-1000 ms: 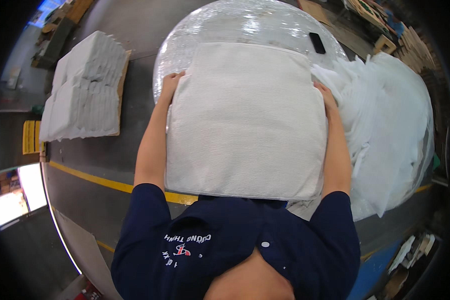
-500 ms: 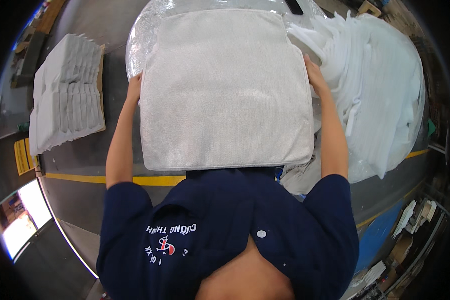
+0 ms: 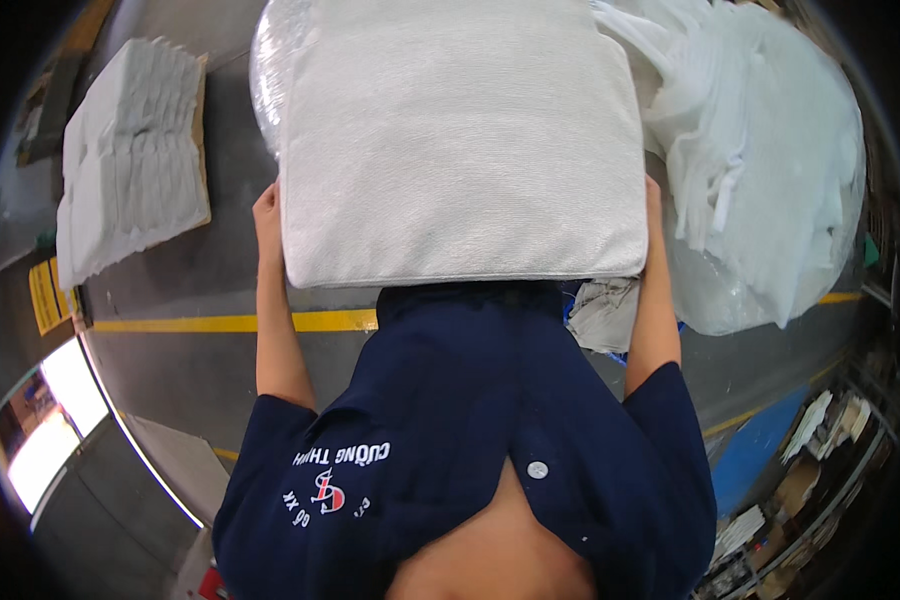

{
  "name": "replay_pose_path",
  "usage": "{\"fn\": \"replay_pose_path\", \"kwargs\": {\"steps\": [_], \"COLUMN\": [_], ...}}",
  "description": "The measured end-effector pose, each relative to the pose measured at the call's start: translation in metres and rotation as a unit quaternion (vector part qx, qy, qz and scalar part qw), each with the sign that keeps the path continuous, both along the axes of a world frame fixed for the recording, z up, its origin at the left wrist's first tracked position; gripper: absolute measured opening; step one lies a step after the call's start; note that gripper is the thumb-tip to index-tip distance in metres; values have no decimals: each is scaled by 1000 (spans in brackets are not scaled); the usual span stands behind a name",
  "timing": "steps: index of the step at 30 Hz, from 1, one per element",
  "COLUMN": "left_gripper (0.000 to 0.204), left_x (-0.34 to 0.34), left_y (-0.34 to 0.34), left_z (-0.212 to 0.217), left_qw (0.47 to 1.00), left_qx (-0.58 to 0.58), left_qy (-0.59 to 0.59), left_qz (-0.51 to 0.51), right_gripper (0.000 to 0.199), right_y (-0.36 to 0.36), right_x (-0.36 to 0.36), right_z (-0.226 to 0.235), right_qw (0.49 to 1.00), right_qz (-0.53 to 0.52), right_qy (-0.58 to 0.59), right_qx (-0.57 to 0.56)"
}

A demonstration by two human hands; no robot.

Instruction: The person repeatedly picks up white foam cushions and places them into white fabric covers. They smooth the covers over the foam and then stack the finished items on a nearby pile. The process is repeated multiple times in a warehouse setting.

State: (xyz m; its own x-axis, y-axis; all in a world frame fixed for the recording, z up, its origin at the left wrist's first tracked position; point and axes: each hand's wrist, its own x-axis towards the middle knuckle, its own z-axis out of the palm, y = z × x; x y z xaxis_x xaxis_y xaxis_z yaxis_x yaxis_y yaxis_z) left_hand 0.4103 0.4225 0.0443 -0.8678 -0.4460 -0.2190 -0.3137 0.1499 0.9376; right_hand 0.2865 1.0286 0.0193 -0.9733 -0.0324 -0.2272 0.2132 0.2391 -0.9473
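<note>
A large, pale grey-white fabric cushion (image 3: 460,150) with piped edges spans the middle in front of my chest, its far end cut off by the top of the picture. My left hand (image 3: 267,215) is closed at the cushion's left side. At the opposite side, near the near right corner, my right hand (image 3: 654,215) grips the edge. Most of the fingers on both hands are hidden by the cushion.
Clear plastic wrap (image 3: 267,85) shows beyond the cushion's left edge. White wadding sheets (image 3: 760,170) are heaped in a plastic bag at right. A pile of folded white pieces (image 3: 135,160) stands at left. Crumpled grey cloth (image 3: 605,315) lies below the cushion's right corner.
The cushion sits higher in the picture, its far edge now out of view. Both hands have slid along its sides toward the near corners. The surroundings have also shifted slightly upward.
</note>
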Motion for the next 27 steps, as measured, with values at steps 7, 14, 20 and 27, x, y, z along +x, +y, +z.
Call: {"fn": "replay_pose_path", "kwargs": {"steps": [7, 14, 20, 27], "left_gripper": [49, 46, 27, 22], "left_x": [39, 26, 64, 45], "left_y": [11, 30, 26, 22], "left_z": [7, 2, 0, 3], "left_qw": [984, 967, 979, 988], "left_qx": [-126, -213, -177, -143], "left_qy": [-85, 21, 63, 64], "left_qz": [88, 142, 76, 9], "right_gripper": [44, 40, 33, 26], "right_y": [-18, 19, -40, 4], "right_x": [81, 77, 96, 82], "right_z": [21, -56, -18, -70], "right_qw": [945, 920, 903, 966], "right_qz": [-201, -162, -249, -191], "right_qy": [-153, 6, -105, 43], "right_qx": [-205, -358, -333, -168]}}
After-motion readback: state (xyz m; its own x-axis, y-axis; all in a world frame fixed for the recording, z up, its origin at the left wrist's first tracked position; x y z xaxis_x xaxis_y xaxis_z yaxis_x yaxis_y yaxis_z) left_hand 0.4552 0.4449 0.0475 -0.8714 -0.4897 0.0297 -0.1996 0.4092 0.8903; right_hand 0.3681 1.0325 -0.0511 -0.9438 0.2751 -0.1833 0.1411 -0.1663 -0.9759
